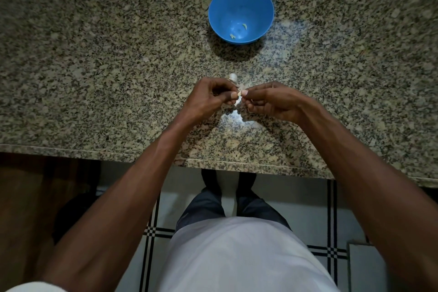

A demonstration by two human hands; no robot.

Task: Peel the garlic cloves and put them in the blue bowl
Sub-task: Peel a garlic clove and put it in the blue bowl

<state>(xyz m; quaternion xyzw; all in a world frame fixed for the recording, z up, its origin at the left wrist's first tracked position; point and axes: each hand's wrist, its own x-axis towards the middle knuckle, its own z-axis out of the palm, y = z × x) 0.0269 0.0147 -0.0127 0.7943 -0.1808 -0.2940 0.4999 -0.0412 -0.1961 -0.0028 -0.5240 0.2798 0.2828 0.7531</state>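
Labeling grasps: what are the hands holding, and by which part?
Both hands, left hand and right hand, pinch one small garlic clove between thumb and fingers, each at its own end.

Blue bowl (241, 13) is a round plastic one, sitting upright on the granite counter (94, 66). Two small pale peeled garlic cloves (244, 26) lie on its bottom, a bit apart. On the near side of the bowl, another small pale clove (239, 94) is pinched above the counter, mostly hidden by fingertips.
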